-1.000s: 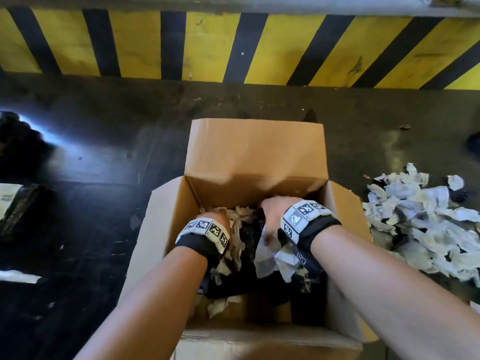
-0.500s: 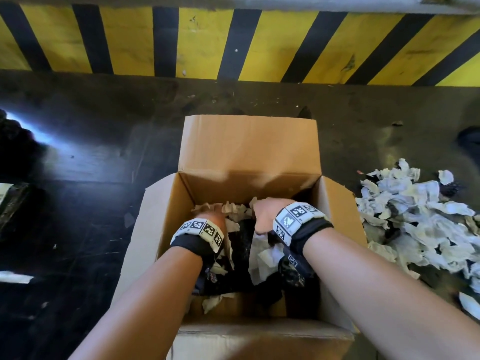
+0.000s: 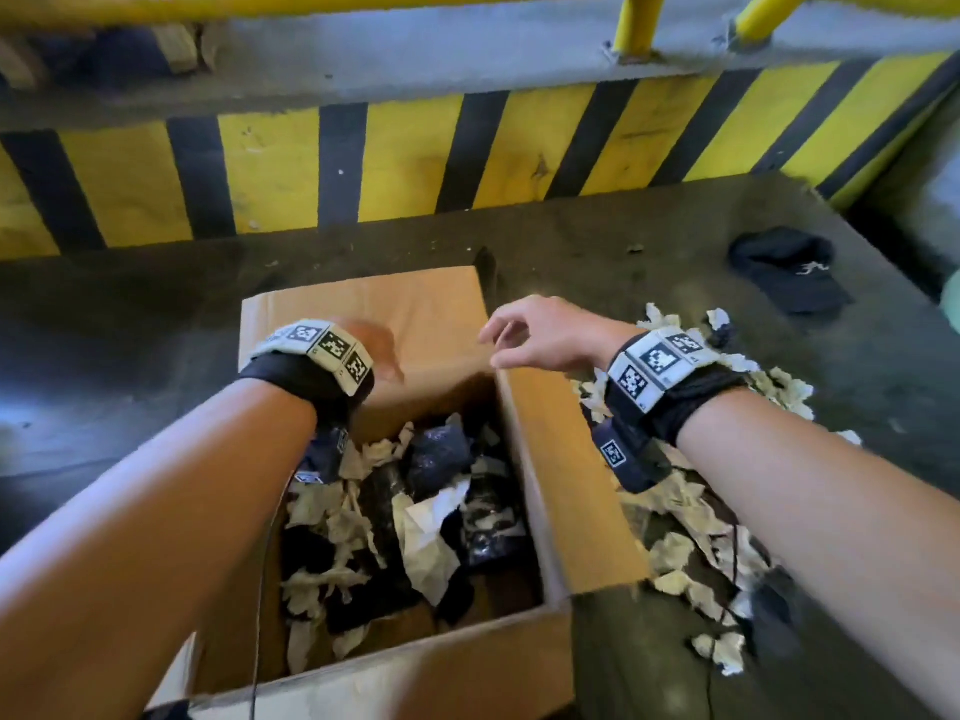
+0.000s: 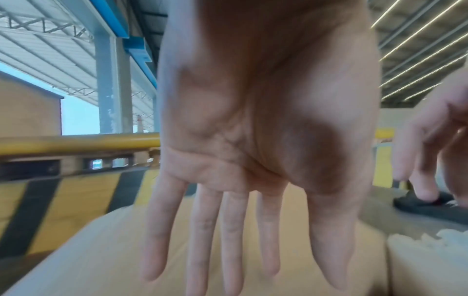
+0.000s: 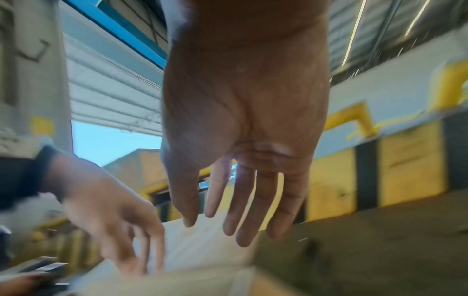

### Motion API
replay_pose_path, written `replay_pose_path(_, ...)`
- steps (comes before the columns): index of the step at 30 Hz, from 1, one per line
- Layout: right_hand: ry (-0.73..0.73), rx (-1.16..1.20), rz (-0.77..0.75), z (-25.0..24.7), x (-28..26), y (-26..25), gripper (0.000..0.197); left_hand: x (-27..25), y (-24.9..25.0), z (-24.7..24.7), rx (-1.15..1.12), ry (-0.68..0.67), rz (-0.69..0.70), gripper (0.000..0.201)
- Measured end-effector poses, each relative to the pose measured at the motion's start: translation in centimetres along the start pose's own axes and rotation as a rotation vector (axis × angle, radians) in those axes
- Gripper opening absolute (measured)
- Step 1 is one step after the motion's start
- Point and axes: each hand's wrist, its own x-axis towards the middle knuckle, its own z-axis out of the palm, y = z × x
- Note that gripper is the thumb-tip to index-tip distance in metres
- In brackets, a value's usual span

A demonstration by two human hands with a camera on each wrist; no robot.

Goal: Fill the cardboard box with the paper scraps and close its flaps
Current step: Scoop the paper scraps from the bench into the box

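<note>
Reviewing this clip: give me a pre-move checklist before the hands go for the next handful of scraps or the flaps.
1. Left hand free, fingers straight: ok.
2. Right hand free, no grip on anything: ok.
3. Brown cardboard box flaps open: ok.
4. All paper in the box: not ok; crumpled white paper scraps lie on the dark floor to the box's right.
5. Room left in the box: ok, contents sit below the rim.
6. Black cap clear of the scraps: ok.

A dark, grimy floor [image 3: 156,314] meets a yellow-and-black striped barrier [image 3: 415,163] topped by a yellow railing [image 3: 311,5]. Overhead, a corrugated roof [image 4: 50,50] on steel columns.
</note>
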Motion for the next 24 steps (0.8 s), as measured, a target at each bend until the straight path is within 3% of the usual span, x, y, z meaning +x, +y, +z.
replay_pose_path(2,0.066,-0.029,0.116,-3.4,-2.1,4.7,0.037,0.7,5.0,-3.1,0.050,0.056,0.075,0.057)
replay_pose_path(6,0.102,-0.200,0.390,-7.7,-5.3,15.0,0.070,1.6,16.9,-6.9,0.038,0.127,0.243,0.064)
replay_pose_path(10,0.035,-0.279,0.532,-8.1,-6.7,24.5,0.096,4.3,28.0,-6.5,-0.086,0.135,0.389,0.095)
replay_pose_path(13,-0.037,-0.288,0.597,-6.7,-7.2,29.5,0.129,7.6,33.7,-4.0,-0.107,0.105,0.416,0.118)
replay_pose_path(18,-0.115,-0.187,0.605,-3.2,-4.6,34.8,0.158,13.9,38.8,1.9,-0.003,0.038,0.342,0.159)
replay_pose_path(22,-0.140,-0.078,0.640,0.1,-2.4,38.2,0.165,18.2,39.4,5.6,0.021,-0.068,0.284,0.166)
replay_pose_path(24,-0.125,-0.087,0.650,1.3,-1.7,38.9,0.158,19.1,39.5,7.2,0.000,-0.120,0.301,0.167)
